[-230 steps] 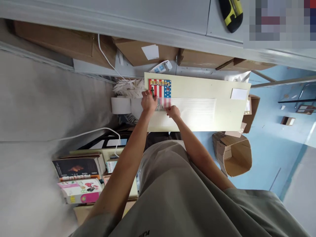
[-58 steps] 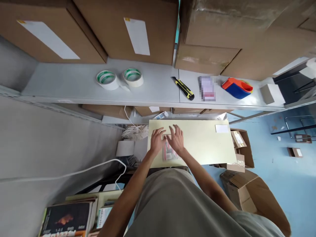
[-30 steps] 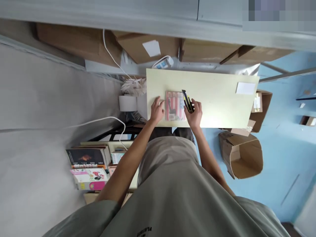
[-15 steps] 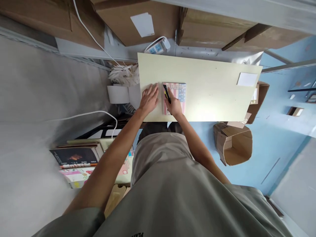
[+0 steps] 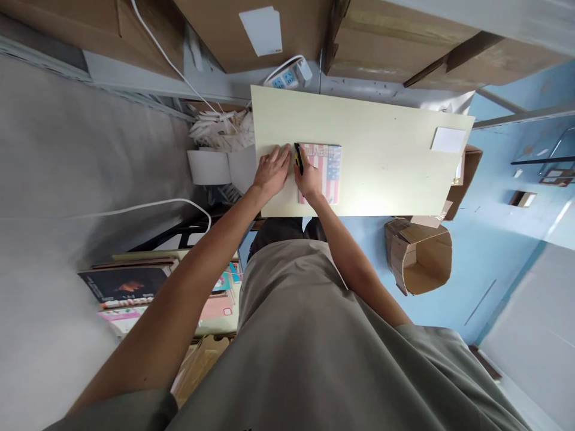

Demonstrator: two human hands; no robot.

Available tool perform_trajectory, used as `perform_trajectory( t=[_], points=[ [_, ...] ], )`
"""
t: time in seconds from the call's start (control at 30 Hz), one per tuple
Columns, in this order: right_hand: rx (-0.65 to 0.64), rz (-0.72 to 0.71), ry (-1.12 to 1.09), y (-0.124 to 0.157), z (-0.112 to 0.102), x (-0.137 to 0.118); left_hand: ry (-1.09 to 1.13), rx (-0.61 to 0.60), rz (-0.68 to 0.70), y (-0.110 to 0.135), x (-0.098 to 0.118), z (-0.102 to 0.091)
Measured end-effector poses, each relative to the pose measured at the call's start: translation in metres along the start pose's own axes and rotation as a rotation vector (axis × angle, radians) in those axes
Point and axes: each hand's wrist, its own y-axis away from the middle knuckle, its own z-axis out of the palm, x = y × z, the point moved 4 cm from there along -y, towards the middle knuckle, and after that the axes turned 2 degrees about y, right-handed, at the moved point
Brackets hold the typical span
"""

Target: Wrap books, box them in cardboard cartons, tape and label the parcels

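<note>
Right hand (image 5: pixel 309 179) grips cutter (image 5: pixel 298 158) at book (image 5: pixel 327 170) edge; left hand (image 5: pixel 271 170) flat

A pale yellow table (image 5: pixel 395 161) stands over a blue floor (image 5: pixel 494 251). Behind it a grey shelf (image 5: pixel 135 75) holds big brown cardboard boxes (image 5: pixel 381 42). An open cardboard box (image 5: pixel 420 263) sits on the floor. On the left are a grey wall (image 5: pixel 67 161), maybe concrete, a white cable (image 5: pixel 148 206) and a pile of books (image 5: pixel 121 287).

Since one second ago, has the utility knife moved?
Yes: the utility knife crossed from the right edge of the book to its left, away from the white card.
</note>
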Motion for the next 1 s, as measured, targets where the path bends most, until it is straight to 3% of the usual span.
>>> perform_trajectory(
  t=[0.5,0.8,1.0],
  points=[
    [0.024,-0.043,-0.008,-0.017,0.015,0.010,-0.007,0.004,0.026,-0.006,-0.005,0.001],
    [-0.022,0.014,0.060,0.015,0.001,-0.006,-0.023,0.009,0.031,-0.007,-0.007,0.002],
    [-0.021,0.020,0.031,0.029,0.022,0.001,0.007,0.029,0.016,-0.011,-0.007,0.003]
  ],
)
